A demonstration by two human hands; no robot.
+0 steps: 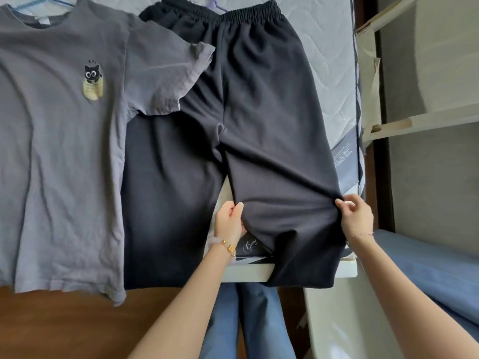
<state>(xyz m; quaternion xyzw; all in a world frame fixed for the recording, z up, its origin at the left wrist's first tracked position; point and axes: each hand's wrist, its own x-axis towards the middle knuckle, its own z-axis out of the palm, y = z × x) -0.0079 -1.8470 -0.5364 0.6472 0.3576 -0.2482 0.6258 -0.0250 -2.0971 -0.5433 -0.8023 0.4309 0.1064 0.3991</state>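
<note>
A pair of black trousers (pixel 259 112) lies flat on the mattress (pixel 329 55), elastic waistband at the far end, legs running toward me. My left hand (pixel 229 218) pinches the inner edge of the right trouser leg. The same leg's outer edge is pinched by my right hand (pixel 356 216). That leg's hem hangs over the near edge of the bed. The left leg lies flat beside it, partly under a grey T-shirt (pixel 59 151).
The grey T-shirt with a black cat patch is spread on the left, its sleeve overlapping the trousers. A blue hanger (pixel 33 3) shows at its collar. White shelving (pixel 420 120) stands on the right, blue bedding (pixel 440 270) below it. Brown floor lies at the near left.
</note>
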